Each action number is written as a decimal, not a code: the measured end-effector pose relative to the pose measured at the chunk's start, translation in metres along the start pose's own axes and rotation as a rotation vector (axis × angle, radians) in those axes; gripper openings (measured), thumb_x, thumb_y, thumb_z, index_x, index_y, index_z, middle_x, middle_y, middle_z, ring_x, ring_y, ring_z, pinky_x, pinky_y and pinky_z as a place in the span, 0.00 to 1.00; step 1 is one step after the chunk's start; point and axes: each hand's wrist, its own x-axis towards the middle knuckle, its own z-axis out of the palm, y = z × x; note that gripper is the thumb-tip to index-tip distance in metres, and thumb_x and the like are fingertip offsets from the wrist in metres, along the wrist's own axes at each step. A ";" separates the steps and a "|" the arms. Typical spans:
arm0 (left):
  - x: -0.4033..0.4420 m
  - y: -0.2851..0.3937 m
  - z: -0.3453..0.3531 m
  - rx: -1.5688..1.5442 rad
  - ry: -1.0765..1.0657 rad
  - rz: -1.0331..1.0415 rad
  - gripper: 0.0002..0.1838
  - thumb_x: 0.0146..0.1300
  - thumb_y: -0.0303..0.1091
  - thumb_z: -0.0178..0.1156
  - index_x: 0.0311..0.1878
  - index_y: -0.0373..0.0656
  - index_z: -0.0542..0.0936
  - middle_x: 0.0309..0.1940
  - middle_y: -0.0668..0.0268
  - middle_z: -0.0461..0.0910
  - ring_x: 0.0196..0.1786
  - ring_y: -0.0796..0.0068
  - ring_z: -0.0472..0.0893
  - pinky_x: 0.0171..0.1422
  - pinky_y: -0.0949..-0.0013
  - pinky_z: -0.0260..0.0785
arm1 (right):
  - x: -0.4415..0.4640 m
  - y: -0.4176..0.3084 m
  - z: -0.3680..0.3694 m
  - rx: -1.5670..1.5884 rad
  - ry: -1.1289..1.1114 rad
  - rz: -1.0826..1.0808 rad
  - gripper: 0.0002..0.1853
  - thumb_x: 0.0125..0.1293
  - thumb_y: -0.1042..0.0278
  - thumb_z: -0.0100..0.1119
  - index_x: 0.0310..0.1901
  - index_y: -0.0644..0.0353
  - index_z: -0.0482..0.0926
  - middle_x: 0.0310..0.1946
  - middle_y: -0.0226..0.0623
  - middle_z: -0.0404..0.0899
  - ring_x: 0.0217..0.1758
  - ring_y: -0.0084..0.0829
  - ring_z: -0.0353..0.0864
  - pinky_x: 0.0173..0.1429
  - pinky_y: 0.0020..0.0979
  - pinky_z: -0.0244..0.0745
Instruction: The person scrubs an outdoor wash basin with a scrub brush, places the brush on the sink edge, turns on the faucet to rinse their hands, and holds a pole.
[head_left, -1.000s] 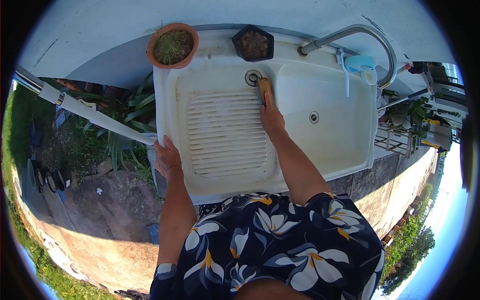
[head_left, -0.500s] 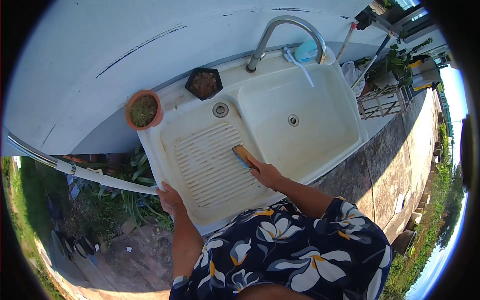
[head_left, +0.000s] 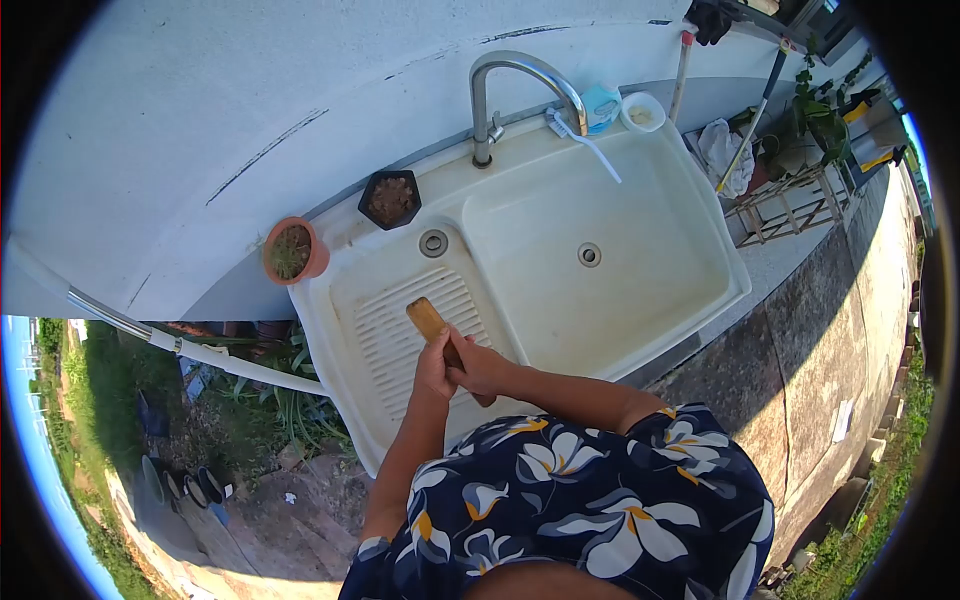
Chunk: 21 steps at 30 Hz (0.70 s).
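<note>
Both hands are wrapped round a wooden-backed scrub brush [head_left: 427,318] above the ribbed drainboard [head_left: 385,345] of the white sink. My left hand [head_left: 434,370] is closed on the brush's left side. Against it, my right hand [head_left: 480,368] grips the handle from the right. The wooden back faces up and the handle's end shows below the fingers. The bristles are hidden in this view. To the right of the hands lies the sink basin [head_left: 640,270], with a round drain [head_left: 589,255] in its floor.
A chrome faucet [head_left: 478,110] rises at the back rim. Behind the basin are a white-handled brush [head_left: 600,158], a blue bottle [head_left: 602,108] and a white bowl [head_left: 643,112]. A black pot [head_left: 390,199] and a terracotta pot [head_left: 294,250] stand along the rim. A white pipe [head_left: 250,368] runs left.
My left hand has left the sink's edge and joined my right hand on the brush. The brush has moved left and towards my body. The view has shifted slightly.
</note>
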 end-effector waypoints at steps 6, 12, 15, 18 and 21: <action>0.004 -0.004 -0.014 -0.034 0.235 -0.070 0.11 0.65 0.37 0.51 0.44 0.39 0.70 0.34 0.54 0.77 0.33 0.57 0.79 0.39 0.52 0.75 | -0.008 0.045 -0.156 0.350 0.408 0.166 0.34 0.64 0.51 0.51 0.66 0.62 0.58 0.36 0.38 0.80 0.39 0.29 0.78 0.43 0.30 0.74; 0.000 -0.004 -0.033 -0.137 0.421 -0.025 0.11 0.65 0.36 0.50 0.44 0.39 0.68 0.34 0.54 0.77 0.33 0.57 0.79 0.38 0.52 0.74 | -0.021 0.025 -0.285 0.722 0.841 -0.253 0.31 0.68 0.51 0.46 0.68 0.57 0.56 0.55 0.42 0.70 0.54 0.32 0.70 0.55 0.33 0.68; -0.001 -0.009 -0.034 -0.157 0.386 -0.021 0.11 0.65 0.35 0.50 0.45 0.38 0.68 0.34 0.54 0.77 0.34 0.57 0.79 0.39 0.53 0.74 | -0.010 -0.003 -0.309 0.551 0.882 -0.403 0.31 0.69 0.52 0.46 0.68 0.57 0.55 0.57 0.41 0.69 0.56 0.32 0.70 0.58 0.33 0.67; 0.000 -0.011 -0.035 -0.125 0.373 -0.042 0.12 0.65 0.35 0.51 0.45 0.38 0.68 0.34 0.54 0.77 0.35 0.57 0.79 0.39 0.53 0.74 | 0.003 -0.030 -0.319 0.271 0.846 -0.444 0.29 0.68 0.53 0.47 0.65 0.60 0.60 0.53 0.40 0.73 0.52 0.31 0.73 0.56 0.31 0.68; -0.003 -0.011 -0.036 -0.147 0.370 -0.052 0.12 0.64 0.35 0.52 0.46 0.37 0.68 0.34 0.54 0.77 0.35 0.57 0.79 0.39 0.52 0.74 | 0.015 -0.044 -0.325 -0.032 0.798 -0.325 0.24 0.67 0.53 0.49 0.56 0.63 0.68 0.42 0.41 0.78 0.43 0.31 0.77 0.49 0.32 0.70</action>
